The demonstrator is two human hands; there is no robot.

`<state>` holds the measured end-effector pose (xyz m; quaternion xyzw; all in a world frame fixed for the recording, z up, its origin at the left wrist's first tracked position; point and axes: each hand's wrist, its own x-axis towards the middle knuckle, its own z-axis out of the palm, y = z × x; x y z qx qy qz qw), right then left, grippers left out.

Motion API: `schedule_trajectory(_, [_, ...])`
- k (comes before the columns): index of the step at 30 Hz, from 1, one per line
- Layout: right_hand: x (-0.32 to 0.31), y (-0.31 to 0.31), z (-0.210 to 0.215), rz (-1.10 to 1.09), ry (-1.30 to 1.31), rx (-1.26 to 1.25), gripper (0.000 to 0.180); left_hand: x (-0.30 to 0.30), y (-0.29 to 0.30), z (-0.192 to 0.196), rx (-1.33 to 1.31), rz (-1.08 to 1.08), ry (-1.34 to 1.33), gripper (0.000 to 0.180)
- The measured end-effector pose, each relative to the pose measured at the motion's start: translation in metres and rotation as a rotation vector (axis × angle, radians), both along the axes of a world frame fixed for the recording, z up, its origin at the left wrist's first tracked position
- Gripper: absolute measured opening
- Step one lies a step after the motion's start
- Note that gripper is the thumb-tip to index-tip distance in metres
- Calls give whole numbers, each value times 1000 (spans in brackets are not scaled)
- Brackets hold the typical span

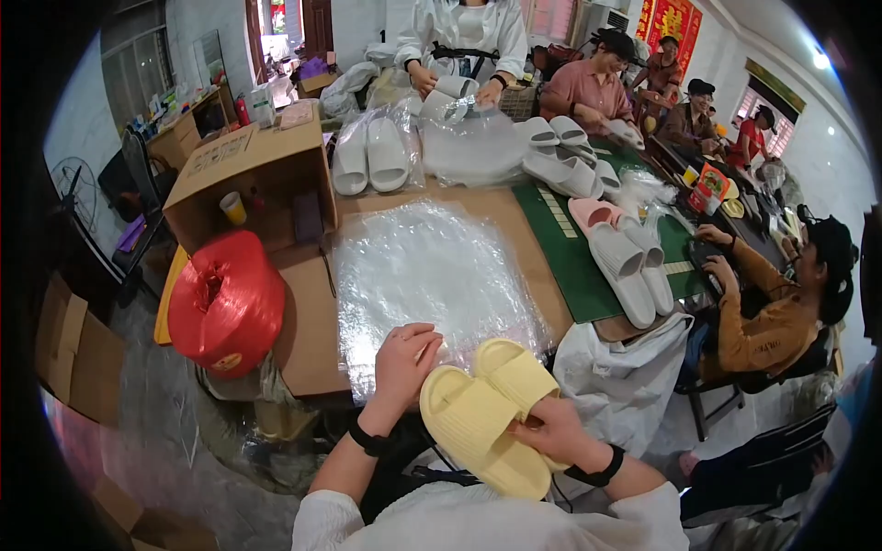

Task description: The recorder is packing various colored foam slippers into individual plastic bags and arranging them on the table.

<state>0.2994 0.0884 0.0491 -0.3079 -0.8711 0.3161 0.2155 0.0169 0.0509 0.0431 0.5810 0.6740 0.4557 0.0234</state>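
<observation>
My right hand (554,432) grips a pair of pale yellow slide slippers (470,415) in front of my body, with its fingers inside the strap opening of one. The two slippers lie side by side, toes pointing away to the upper left. My left hand (404,365) is just left of them, over the near edge of a stack of clear plastic bags (427,266). Its fingers are drawn together at the tips. Whatever is pinched there is too small to make out. The bags lie flat on the brown cardboard-covered table (308,344).
A red roll of plastic twine (227,303) and an open cardboard box (317,174) stand on the left. Bagged white slippers (370,156) lie at the far side. Grey slippers (629,271) rest on a green mat (551,220) at right. Co-workers sit and stand around the table.
</observation>
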Motion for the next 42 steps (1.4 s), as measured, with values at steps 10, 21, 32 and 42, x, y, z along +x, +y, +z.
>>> schedule_trajectory(10, [-28, 15, 15, -89, -10, 137, 33, 9, -11, 24, 115, -201, 185, 17])
schedule_trajectory(21, [-107, 43, -18, -222, 1, 209, 26, 4, -19, 35, 142, -350, 159, 17])
schedule_trajectory(32, [-178, 68, -53, -238, 185, 169, 23, 1, -19, 33, 32, -510, -20, 11])
schedule_trajectory(42, [-213, 71, -24, -206, 475, 80, 28, -23, -34, 36, -52, -612, -146, 7])
